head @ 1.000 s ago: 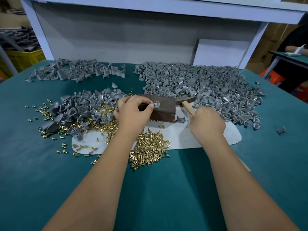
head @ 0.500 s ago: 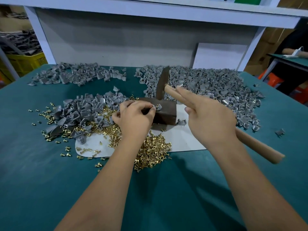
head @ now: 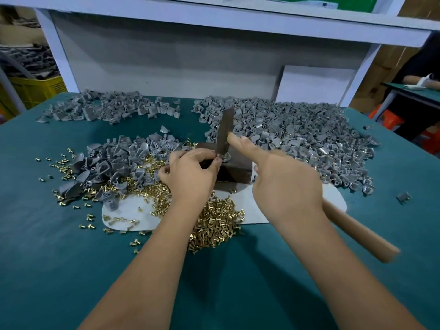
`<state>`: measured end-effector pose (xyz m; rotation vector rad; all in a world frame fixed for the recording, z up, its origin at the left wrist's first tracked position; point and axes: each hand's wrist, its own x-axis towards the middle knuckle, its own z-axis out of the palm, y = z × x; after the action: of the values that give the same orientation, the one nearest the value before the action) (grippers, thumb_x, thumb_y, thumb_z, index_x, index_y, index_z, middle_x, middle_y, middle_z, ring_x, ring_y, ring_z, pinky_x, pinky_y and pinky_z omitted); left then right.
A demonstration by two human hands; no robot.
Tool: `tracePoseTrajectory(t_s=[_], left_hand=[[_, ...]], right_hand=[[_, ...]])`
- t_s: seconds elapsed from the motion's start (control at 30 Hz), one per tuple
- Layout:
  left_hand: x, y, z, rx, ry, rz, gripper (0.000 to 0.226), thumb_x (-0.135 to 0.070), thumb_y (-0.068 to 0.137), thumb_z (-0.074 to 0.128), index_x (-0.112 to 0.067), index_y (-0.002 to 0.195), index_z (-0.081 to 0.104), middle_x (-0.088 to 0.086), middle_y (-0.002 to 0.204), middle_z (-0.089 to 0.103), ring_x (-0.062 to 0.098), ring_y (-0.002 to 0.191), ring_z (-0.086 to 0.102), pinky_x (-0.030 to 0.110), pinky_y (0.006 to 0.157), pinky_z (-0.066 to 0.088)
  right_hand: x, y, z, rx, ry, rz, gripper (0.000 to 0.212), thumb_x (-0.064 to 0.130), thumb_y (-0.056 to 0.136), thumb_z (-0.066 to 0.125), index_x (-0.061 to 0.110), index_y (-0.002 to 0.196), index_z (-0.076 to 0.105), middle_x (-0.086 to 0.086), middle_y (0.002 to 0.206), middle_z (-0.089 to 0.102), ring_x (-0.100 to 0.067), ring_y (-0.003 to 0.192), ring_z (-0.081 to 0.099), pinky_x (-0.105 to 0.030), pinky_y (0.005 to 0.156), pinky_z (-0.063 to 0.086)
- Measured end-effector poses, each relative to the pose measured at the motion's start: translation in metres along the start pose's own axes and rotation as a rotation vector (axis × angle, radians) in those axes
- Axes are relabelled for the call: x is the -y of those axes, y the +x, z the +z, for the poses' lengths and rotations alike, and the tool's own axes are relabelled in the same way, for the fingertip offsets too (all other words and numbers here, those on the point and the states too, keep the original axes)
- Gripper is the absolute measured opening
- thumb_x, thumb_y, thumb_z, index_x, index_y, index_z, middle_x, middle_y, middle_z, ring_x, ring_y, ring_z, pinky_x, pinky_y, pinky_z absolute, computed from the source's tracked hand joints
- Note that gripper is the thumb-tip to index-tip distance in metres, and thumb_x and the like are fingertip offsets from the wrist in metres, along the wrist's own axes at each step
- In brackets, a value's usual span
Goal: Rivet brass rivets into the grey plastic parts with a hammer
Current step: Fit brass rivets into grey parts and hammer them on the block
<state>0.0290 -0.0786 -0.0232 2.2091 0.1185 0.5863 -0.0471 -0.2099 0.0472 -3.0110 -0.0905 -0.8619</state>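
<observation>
As wooden-handled hammer (head: 224, 134) stands upright — rivets (head: 215, 225) heaped.

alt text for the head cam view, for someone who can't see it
A person's right hand brings a hammer onto a grey part that the left hand steadies on a dark block, with brass rivets and grey parts piled around.

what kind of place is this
Probably a small factory or assembly workshop: heaps of identical grey plastic parts and loose brass rivets cover a green worktable, and a yellow crate of more parts stands behind.
</observation>
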Motion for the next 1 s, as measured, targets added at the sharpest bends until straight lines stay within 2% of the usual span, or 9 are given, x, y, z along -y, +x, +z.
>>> tracePoseTrajectory(t_s=[0.07, 0.17, 0.27, 0.33, 0.47, 0.57, 0.67, 0.87, 1.0], left_hand=[[0.000, -0.001, 0.000, 0.000, 0.009, -0.001, 0.015, -0.046, 0.088, 0.066, -0.038, 0.098, 0.074, -0.028, 0.111, 0.064, 0.009, 0.123, 0.033, 0.041, 0.099, 0.018], [0.001, 0.000, 0.001, -0.007, -0.023, 0.019, 0.014, -0.046, 0.087, 0.067, -0.039, 0.095, 0.075, -0.029, 0.106, 0.065, 0.010, 0.123, 0.035, 0.045, 0.103, 0.019], [0.000, 0.000, 0.000, -0.014, -0.019, 0.011, 0.012, -0.044, 0.087, 0.067, -0.038, 0.095, 0.075, -0.030, 0.104, 0.063, 0.009, 0.123, 0.033, 0.043, 0.101, 0.017], [-0.001, 0.000, 0.000, -0.028, -0.012, 0.007, 0.012, -0.044, 0.087, 0.068, -0.038, 0.094, 0.076, -0.029, 0.106, 0.065, 0.009, 0.123, 0.034, 0.040, 0.099, 0.016], [0.002, -0.001, 0.002, -0.043, -0.014, 0.051, 0.012, -0.043, 0.086, 0.069, -0.037, 0.093, 0.076, -0.027, 0.104, 0.066, 0.011, 0.123, 0.037, 0.035, 0.094, 0.013], [0.001, 0.000, 0.002, -0.042, -0.036, 0.034, 0.009, -0.042, 0.085, 0.070, -0.038, 0.090, 0.076, -0.027, 0.102, 0.066, 0.010, 0.121, 0.036, 0.034, 0.089, 0.013], [0.001, 0.000, 0.003, -0.025, -0.045, 0.018, 0.007, -0.043, 0.085, 0.070, -0.039, 0.089, 0.075, -0.032, 0.096, 0.061, 0.007, 0.119, 0.034, 0.036, 0.092, 0.014], [0.001, 0.003, -0.002, 0.083, -0.107, 0.005, 0.011, -0.041, 0.089, 0.066, -0.042, 0.078, 0.066, -0.033, 0.097, 0.059, 0.010, 0.124, 0.032, 0.040, 0.101, 0.020], [-0.003, 0.004, -0.008, 0.133, -0.328, -0.047, 0.018, -0.031, 0.088, 0.068, -0.036, 0.071, 0.067, -0.032, 0.098, 0.061, 0.008, 0.127, 0.031, 0.033, 0.101, 0.015]], right_hand=[[-0.002, -0.002, 0.000, 0.019, 0.003, 0.037, 0.081, 0.014, 0.089, 0.053, 0.063, 0.138, 0.011, 0.002, 0.088, 0.058, -0.024, 0.054, 0.046, -0.024, 0.043, 0.019], [0.004, -0.002, -0.008, -0.094, 0.028, 0.106, 0.082, 0.007, 0.075, 0.065, 0.050, 0.139, 0.037, 0.000, 0.074, 0.056, -0.020, 0.047, 0.027, -0.016, 0.045, 0.008], [0.004, -0.009, 0.002, 0.009, -0.046, 0.001, 0.085, 0.013, 0.086, 0.051, 0.057, 0.143, 0.006, 0.003, 0.090, 0.056, -0.022, 0.057, 0.033, -0.025, 0.043, 0.009], [-0.001, -0.006, 0.002, 0.029, -0.073, 0.036, 0.085, 0.013, 0.088, 0.049, 0.060, 0.142, 0.002, 0.004, 0.085, 0.050, -0.020, 0.055, 0.032, -0.026, 0.043, 0.010], [0.001, -0.004, -0.006, -0.112, -0.038, 0.102, 0.082, 0.008, 0.073, 0.064, 0.049, 0.140, 0.037, 0.001, 0.071, 0.052, -0.020, 0.048, 0.026, -0.018, 0.046, 0.006], [-0.003, -0.009, 0.007, 0.032, -0.066, 0.003, 0.084, 0.013, 0.088, 0.048, 0.057, 0.141, 0.000, 0.004, 0.093, 0.055, -0.023, 0.059, 0.036, -0.025, 0.043, 0.009], [-0.012, -0.004, 0.012, -0.045, -0.022, 0.051, 0.083, 0.015, 0.092, 0.048, 0.057, 0.135, -0.008, 0.004, 0.094, 0.058, -0.026, 0.062, 0.050, -0.026, 0.043, 0.013], [-0.032, 0.020, 0.025, -0.095, 0.159, 0.313, 0.071, 0.010, 0.094, 0.047, 0.051, 0.143, 0.016, -0.009, 0.100, 0.054, -0.015, 0.051, 0.033, -0.024, 0.043, 0.019], [-0.047, 0.020, 0.048, 0.070, 0.150, 0.439, 0.058, 0.011, 0.093, 0.047, 0.033, 0.144, 0.029, -0.013, 0.107, 0.056, -0.029, 0.071, 0.048, -0.031, 0.057, 0.032]])
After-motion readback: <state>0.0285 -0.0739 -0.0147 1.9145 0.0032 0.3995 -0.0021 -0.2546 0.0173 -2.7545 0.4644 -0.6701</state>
